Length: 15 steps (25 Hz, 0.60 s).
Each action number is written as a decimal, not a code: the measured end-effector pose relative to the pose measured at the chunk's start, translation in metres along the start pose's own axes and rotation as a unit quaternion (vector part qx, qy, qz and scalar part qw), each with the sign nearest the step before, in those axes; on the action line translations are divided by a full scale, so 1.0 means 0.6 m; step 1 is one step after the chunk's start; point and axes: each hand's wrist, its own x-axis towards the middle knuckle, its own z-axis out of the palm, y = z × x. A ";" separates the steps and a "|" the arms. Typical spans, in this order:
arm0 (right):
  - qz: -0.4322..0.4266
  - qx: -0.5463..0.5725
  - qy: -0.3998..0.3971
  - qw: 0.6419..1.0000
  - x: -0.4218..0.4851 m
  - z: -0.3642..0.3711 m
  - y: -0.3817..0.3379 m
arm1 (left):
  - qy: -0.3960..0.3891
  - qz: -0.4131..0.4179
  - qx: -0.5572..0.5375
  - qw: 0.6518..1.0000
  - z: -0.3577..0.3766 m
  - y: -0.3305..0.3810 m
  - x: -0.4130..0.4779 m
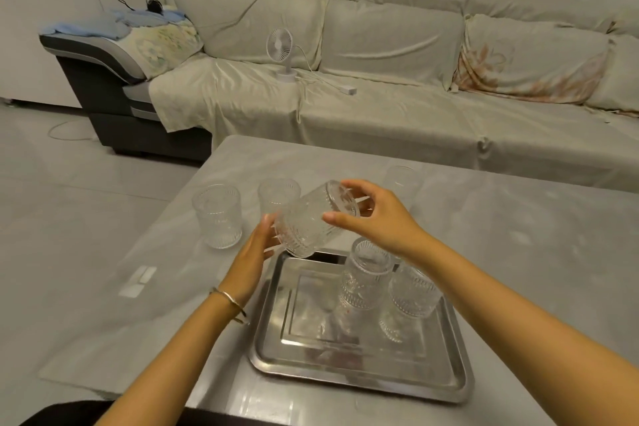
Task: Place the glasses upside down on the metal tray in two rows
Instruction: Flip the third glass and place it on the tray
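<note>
A ribbed clear glass (313,218) is tilted in the air above the far left corner of the metal tray (352,370). My right hand (377,218) grips it at its base end. My left hand (254,252) touches its rim end with open fingers. Two glasses stand upside down on the tray: one near the far middle (363,277), one to its right (413,290). Upright on the table stand three more glasses, one far left (218,216), one behind the held glass (276,194), one behind my right hand (401,180).
The grey table (518,252) carries a small white item (138,280) at the left. Beyond it is a long covered sofa (415,107) with a small white fan (281,52) and a power strip (347,89).
</note>
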 end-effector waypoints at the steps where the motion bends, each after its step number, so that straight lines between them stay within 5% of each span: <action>1: 0.001 -0.018 -0.002 1.000 0.001 0.006 0.004 | 0.014 -0.001 0.025 1.000 -0.001 -0.018 -0.004; 7: 0.006 -0.135 -0.039 0.990 0.003 0.034 0.033 | 0.039 -0.068 0.101 0.992 -0.009 -0.105 -0.019; 15: 0.003 -0.204 -0.066 0.977 0.005 0.057 0.052 | 0.023 -0.048 0.161 0.986 -0.007 -0.115 -0.015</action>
